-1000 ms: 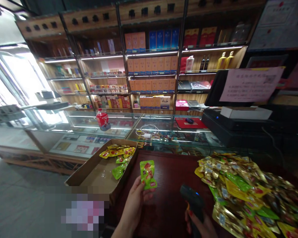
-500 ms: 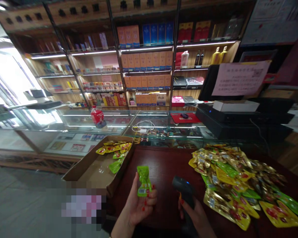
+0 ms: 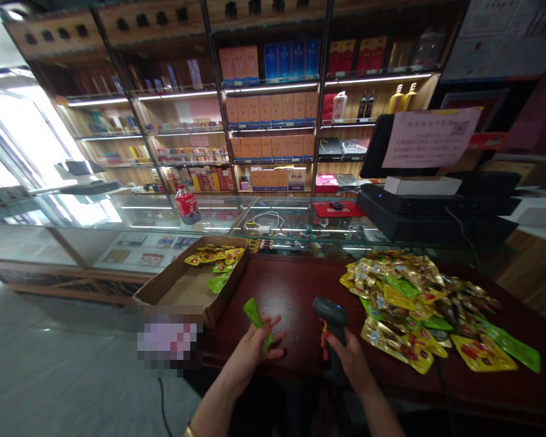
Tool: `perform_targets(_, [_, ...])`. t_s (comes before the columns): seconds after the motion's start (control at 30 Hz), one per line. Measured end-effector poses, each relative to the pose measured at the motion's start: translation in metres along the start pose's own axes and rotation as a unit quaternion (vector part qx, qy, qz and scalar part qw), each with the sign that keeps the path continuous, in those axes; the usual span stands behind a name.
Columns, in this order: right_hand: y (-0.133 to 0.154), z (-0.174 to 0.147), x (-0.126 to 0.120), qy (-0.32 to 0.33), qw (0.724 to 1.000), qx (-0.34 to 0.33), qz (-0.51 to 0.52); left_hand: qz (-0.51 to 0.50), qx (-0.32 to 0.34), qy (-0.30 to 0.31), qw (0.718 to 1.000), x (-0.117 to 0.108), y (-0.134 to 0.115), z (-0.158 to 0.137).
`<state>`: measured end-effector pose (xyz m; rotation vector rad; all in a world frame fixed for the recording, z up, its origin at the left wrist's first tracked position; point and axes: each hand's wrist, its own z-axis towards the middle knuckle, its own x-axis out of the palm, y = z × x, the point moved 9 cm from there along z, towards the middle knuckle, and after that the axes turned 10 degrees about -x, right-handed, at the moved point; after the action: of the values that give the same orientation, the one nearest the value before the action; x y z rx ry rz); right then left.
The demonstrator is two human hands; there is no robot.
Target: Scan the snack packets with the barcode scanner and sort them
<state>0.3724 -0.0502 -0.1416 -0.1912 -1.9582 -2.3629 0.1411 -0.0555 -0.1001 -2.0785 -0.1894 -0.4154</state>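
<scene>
My left hand grips a small green snack packet above the dark red tabletop; the packet is turned edge-on and partly covered by the fingers. In my right hand is a black barcode scanner, its head pointing up and to the left, with a small blue light on top. Right of the scanner lies a heap of gold, yellow and green snack packets. To the left of my left hand stands an open cardboard box with several yellow and green packets along its far and right sides.
Behind the table runs a glass display counter bearing a red-labelled bottle, a white cable and a mouse on a red pad. A monitor with a paper sheet stands at right. Shelves of boxed goods line the wall.
My left hand has rolled over, so the packet no longer faces me flat and has shifted slightly left. The scanner stays in my right hand. The whole view has shifted a little.
</scene>
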Motion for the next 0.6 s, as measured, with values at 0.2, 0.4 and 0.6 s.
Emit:
perform_targets(0.2, [0.001, -0.004, 0.008, 0.026, 0.999, -0.004, -0.032, 0.081, 0.06, -0.098, 0.99, -0.02, -0.007, 0.01])
perform_targets(0.4, [0.002, -0.006, 0.017, 0.045, 0.994, -0.002, -0.104, 0.031, 0.091, -0.101, 0.99, -0.019, -0.033, 0.03])
perform_targets(0.6, [-0.01, -0.017, 0.02, 0.043, 0.982, 0.027, -0.181, -0.112, 0.054, -0.102, 0.987, -0.021, -0.034, 0.053])
